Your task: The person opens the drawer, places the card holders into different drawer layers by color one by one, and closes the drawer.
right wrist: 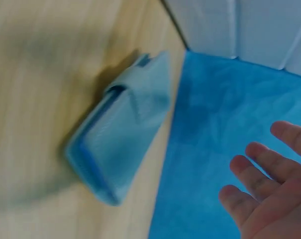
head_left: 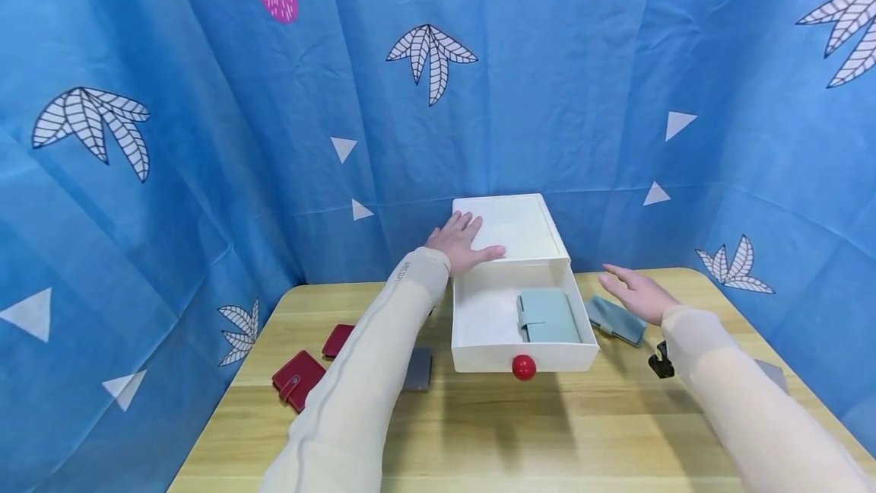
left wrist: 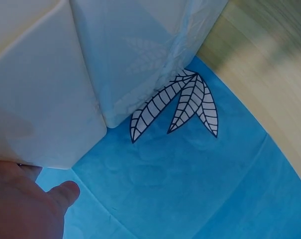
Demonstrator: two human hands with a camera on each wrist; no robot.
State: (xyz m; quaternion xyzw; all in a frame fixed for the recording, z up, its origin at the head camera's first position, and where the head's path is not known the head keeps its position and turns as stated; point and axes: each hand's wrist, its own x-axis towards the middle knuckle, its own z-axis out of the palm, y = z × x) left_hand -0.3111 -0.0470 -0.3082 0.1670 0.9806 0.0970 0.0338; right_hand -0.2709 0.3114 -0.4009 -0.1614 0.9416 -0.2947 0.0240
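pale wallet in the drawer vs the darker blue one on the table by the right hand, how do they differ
The pale wallet lies inside the drawer; the darker wallet lies on the table. The pale wallet sits roughly square to the drawer's sides, while the darker wallet lies at a slant. Both are bluish with a strap.

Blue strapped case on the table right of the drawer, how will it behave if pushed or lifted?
The blue case will probably stay fairly stiff: its edges look straight. Its strap wraps over an edge, so it likely won't flop open. Broad and flat, it should slide rather than roll.
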